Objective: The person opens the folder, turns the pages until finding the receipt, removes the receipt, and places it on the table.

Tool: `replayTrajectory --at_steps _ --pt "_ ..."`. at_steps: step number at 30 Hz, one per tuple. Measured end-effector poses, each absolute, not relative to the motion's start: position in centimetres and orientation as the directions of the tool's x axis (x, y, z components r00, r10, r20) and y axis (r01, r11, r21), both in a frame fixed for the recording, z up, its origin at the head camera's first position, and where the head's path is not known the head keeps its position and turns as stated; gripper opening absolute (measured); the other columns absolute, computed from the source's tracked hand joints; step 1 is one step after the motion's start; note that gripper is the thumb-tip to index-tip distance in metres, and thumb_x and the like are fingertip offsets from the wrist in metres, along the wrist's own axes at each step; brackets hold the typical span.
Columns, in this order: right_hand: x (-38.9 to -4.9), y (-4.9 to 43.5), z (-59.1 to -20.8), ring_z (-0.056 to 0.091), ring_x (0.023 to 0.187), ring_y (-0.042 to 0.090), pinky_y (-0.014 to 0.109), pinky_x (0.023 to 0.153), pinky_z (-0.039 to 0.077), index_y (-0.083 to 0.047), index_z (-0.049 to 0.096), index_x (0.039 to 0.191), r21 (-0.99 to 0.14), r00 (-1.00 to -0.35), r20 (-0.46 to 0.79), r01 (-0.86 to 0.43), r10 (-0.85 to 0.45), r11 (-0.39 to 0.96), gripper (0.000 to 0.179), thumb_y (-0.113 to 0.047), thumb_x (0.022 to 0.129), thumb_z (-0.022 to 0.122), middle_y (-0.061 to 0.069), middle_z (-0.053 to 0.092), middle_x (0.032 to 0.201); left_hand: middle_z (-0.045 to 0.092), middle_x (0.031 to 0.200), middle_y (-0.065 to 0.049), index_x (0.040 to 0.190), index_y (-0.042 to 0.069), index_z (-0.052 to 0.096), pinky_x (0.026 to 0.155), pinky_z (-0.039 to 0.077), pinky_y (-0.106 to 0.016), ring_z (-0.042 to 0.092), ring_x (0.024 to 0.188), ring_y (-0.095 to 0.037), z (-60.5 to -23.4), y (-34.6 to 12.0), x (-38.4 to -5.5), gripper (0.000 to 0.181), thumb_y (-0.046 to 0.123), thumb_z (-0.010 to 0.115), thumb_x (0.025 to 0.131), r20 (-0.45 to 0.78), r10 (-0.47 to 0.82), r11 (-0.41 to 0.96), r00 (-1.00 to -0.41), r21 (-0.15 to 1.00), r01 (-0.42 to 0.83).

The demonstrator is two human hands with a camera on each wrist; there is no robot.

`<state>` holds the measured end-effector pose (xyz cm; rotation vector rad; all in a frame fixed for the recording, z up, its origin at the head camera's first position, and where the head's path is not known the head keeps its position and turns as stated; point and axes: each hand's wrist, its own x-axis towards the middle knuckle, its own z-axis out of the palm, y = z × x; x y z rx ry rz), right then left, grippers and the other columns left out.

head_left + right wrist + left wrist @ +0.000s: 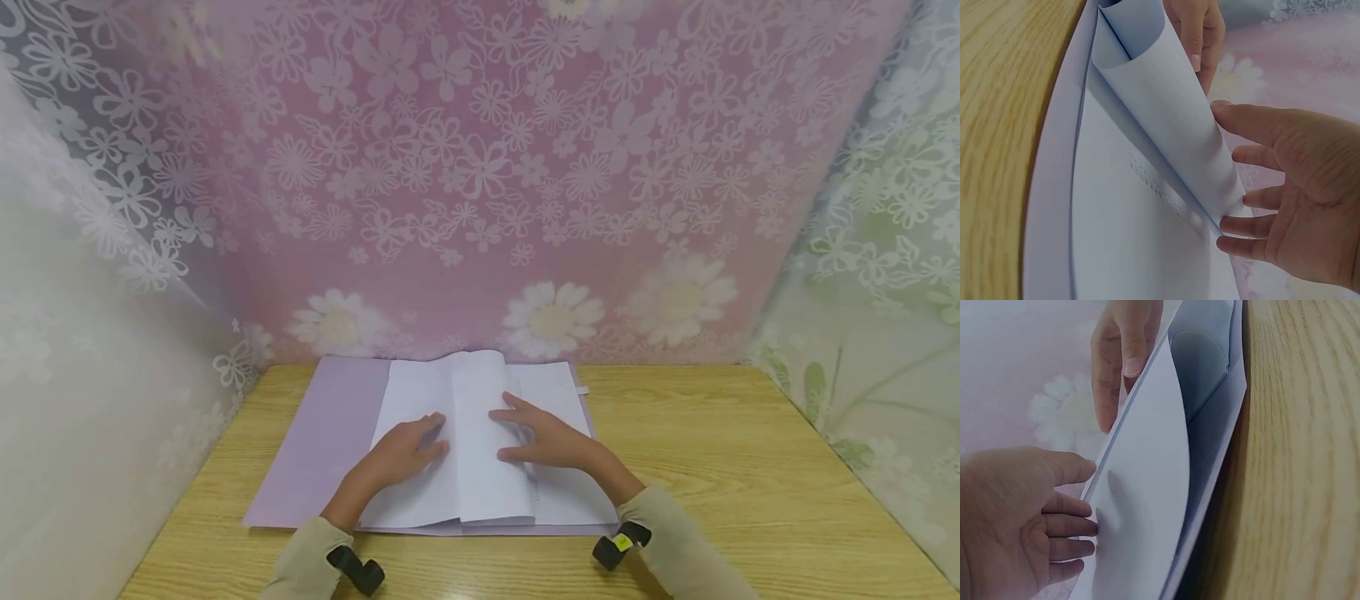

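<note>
Up against the back edge of the pale wood-grain counter (750,492), beside the pink floral curtain (487,167), a lilac-covered book with white paper pages (315,442) lies spread flat. Its left cover reaches well out past the pages, and a small white tab (582,390) pokes from the far part of the right edge. Between the hands a curled white leaf (489,492) bows up, its near edge lifted off the sheet beneath. The right hand (551,437) touches that leaf with its fingertips, its grip apart, thumb and fingers spread. The left hand (401,450) is over the left page, its grip apart too; whether its fingertips press the paper, I can't tell. A broad stretch of wood runs from the book's right edge to the green-and-white floral curtain (885,333); the left margin is narrower.
</note>
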<state>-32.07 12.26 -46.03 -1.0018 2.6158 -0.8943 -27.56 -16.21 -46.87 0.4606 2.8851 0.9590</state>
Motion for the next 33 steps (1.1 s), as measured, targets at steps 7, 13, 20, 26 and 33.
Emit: replayTrajectory --at_steps 7,13,20,26,33 --pt "-32.1 11.7 -46.1 0.026 0.154 0.043 0.062 0.121 0.030 -0.013 0.053 0.150 -0.592 -0.754 0.031 -0.543 -0.656 0.596 0.068 -0.045 0.093 0.072 0.020 0.024 0.168 0.041 0.160 -0.018 0.153 0.001 0.044 0.123 0.032 -0.051 0.037 0.151 -0.035 -47.0 -15.7 -27.6 0.058 0.029 0.060 0.104 0.123 0.281 0.735 -0.952 0.611 0.296" --pt "-31.8 11.2 -46.1 0.026 0.154 0.043 0.062 0.121 0.030 -0.014 0.052 0.151 -0.568 -0.764 0.033 -0.545 -0.645 0.616 0.067 -0.044 0.095 0.071 0.020 0.024 0.168 0.029 0.168 -0.007 0.157 0.011 0.040 0.125 0.028 -0.055 0.024 0.157 -0.032 -47.1 -15.2 -27.5 0.068 0.044 0.061 0.101 0.143 0.315 0.721 -0.938 0.607 0.335" --pt "-31.3 10.8 -45.8 0.026 0.154 0.043 0.062 0.121 0.030 -0.016 0.049 0.152 -0.567 -0.770 0.037 -0.541 -0.637 0.621 0.067 -0.046 0.096 0.068 0.020 0.024 0.168 0.026 0.169 -0.005 0.159 0.014 0.038 0.123 0.027 -0.060 0.018 0.159 -0.031 -47.9 -14.9 -27.6 0.079 0.058 0.060 0.097 0.109 0.360 0.741 -0.927 0.570 0.355" --pt "-30.7 10.6 -45.7 0.026 0.155 0.039 0.061 0.121 0.031 -0.019 0.045 0.155 -0.611 -0.762 0.039 -0.531 -0.647 0.588 0.067 -0.047 0.097 0.066 0.016 0.023 0.169 0.029 0.167 -0.011 0.158 0.009 0.038 0.124 0.027 -0.058 0.022 0.157 -0.034 -47.9 -15.0 -27.7 0.075 0.052 0.060 0.100 0.120 0.336 0.757 -0.934 0.556 0.344" --pt "-29.9 10.3 -45.7 0.030 0.153 0.039 0.061 0.119 0.034 -0.019 0.046 0.154 -0.666 -0.738 0.066 -0.533 -0.671 0.522 0.065 -0.044 0.098 0.067 0.018 0.029 0.167 0.031 0.167 -0.013 0.157 0.008 0.040 0.123 0.028 -0.059 0.023 0.157 -0.035 -47.5 -15.1 -27.6 0.071 0.048 0.059 0.101 0.122 0.312 0.751 -0.942 0.576 0.323"
